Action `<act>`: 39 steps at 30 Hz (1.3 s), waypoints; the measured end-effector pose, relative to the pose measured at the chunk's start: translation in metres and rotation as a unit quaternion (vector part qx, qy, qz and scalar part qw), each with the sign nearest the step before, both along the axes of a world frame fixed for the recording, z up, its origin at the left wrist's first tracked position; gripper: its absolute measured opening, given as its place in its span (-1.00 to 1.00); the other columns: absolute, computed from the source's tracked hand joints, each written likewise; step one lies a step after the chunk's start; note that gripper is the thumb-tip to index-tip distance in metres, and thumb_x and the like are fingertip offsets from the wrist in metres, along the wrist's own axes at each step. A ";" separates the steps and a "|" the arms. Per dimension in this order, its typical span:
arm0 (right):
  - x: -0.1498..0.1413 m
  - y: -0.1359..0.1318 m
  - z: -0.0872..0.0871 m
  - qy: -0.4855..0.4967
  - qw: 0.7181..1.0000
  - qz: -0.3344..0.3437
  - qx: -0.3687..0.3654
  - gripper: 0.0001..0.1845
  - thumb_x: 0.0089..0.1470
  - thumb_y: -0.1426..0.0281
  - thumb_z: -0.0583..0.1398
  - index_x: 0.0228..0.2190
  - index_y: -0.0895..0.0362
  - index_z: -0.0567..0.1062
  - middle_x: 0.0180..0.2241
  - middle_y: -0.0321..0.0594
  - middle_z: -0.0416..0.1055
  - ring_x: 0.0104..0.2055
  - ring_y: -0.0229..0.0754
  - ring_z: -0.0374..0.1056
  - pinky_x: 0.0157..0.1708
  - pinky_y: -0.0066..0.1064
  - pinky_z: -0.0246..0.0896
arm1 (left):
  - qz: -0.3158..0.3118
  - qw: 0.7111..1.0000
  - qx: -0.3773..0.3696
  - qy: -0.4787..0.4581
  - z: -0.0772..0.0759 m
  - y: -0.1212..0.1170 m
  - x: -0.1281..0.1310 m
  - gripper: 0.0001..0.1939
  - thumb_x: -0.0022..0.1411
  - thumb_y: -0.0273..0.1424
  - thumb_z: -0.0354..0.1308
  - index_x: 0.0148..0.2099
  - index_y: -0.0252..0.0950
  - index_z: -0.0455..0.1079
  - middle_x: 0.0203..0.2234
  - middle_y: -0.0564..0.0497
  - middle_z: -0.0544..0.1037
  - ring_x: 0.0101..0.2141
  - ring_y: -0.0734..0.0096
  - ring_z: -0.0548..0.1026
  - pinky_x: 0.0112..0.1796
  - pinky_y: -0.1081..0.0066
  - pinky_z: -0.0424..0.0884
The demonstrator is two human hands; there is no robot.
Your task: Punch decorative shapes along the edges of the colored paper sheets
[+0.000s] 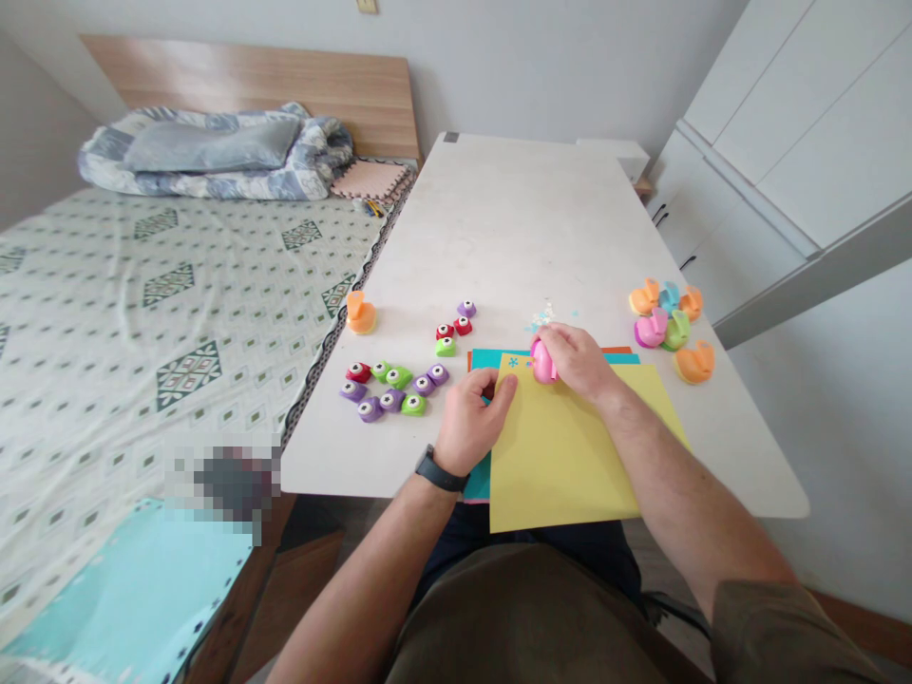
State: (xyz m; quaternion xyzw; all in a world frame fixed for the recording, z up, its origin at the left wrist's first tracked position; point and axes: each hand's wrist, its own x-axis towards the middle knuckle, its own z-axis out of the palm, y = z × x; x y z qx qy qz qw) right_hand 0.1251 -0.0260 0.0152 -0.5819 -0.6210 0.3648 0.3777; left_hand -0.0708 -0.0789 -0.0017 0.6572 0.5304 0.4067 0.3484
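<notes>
My right hand [579, 359] is closed around a pink paper punch [543, 364] at the top edge of a yellow sheet of paper [570, 446]. A snowflake-shaped hole shows in the sheet's upper left corner, just left of the punch. With thumb and curled fingers, my left hand [476, 418] pinches the yellow sheet by its left edge. Underneath lie a teal sheet [488, 358] and an orange one [618, 351], mostly covered. Beyond the punch, small white and blue paper cutouts [547, 312] are scattered on the white table [527, 218].
Several small red, green and purple punches [391, 400] stand on the left. One orange punch [362, 315] sits near the left edge; several larger coloured punches [674, 328] cluster at right. A bed [235, 256] adjoins the table, with a punched light-blue sheet [142, 598] on it.
</notes>
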 end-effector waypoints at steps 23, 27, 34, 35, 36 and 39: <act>-0.011 0.001 -0.001 -0.077 0.996 -0.048 0.014 -0.51 0.36 0.11 -0.04 -0.44 0.06 0.50 -0.53 -0.23 0.52 -0.40 -0.11 0.43 -0.34 -0.34 0.22 | -0.011 1.000 0.000 0.008 0.001 0.001 -0.001 -0.61 0.39 -0.23 0.12 -0.47 -0.26 0.20 -0.57 0.13 0.24 -0.48 0.49 0.21 -0.42 0.42 0.12; -0.013 0.002 -0.003 -0.106 0.992 -0.057 0.046 -0.51 0.36 0.17 -0.04 -0.48 0.05 0.50 -0.45 -0.19 0.55 -0.31 -0.10 0.44 -0.25 -0.33 0.21 | -0.010 1.000 0.004 0.015 0.000 0.001 -0.001 -0.61 0.39 -0.23 0.11 -0.47 -0.26 0.18 -0.57 0.12 0.25 -0.48 0.49 0.22 -0.43 0.42 0.11; -0.014 0.005 -0.004 -0.128 0.989 -0.065 0.041 -0.53 0.35 0.23 -0.04 -0.49 0.06 0.49 -0.44 -0.17 0.54 -0.29 -0.09 0.42 -0.24 -0.32 0.16 | -0.013 0.999 0.015 0.024 0.001 0.000 -0.001 -0.60 0.39 -0.25 0.10 -0.48 -0.26 0.13 -0.57 0.13 0.23 -0.48 0.50 0.21 -0.43 0.42 0.09; -0.014 0.005 -0.004 -0.129 0.989 -0.064 0.040 -0.53 0.35 0.23 -0.04 -0.50 0.05 0.48 -0.44 -0.17 0.53 -0.29 -0.09 0.41 -0.24 -0.31 0.15 | -0.014 0.999 0.015 0.025 0.001 0.000 -0.001 -0.60 0.40 -0.25 0.10 -0.48 -0.26 0.14 -0.57 0.13 0.23 -0.48 0.50 0.20 -0.43 0.42 0.08; -0.014 0.005 -0.004 -0.130 0.989 -0.064 0.040 -0.53 0.35 0.22 -0.04 -0.51 0.05 0.47 -0.45 -0.18 0.52 -0.30 -0.09 0.40 -0.24 -0.31 0.14 | -0.014 1.000 0.014 0.024 0.000 0.000 -0.001 -0.60 0.40 -0.25 0.10 -0.47 -0.26 0.14 -0.57 0.13 0.23 -0.48 0.50 0.20 -0.42 0.42 0.08; -0.015 0.005 -0.003 -0.129 0.988 -0.076 0.040 -0.53 0.35 0.20 -0.03 -0.54 0.05 0.42 -0.50 -0.20 0.47 -0.36 -0.10 0.36 -0.30 -0.30 0.11 | -0.015 1.000 0.011 0.023 -0.001 0.000 -0.001 -0.61 0.40 -0.24 0.10 -0.47 -0.26 0.17 -0.57 0.13 0.23 -0.48 0.50 0.21 -0.42 0.41 0.09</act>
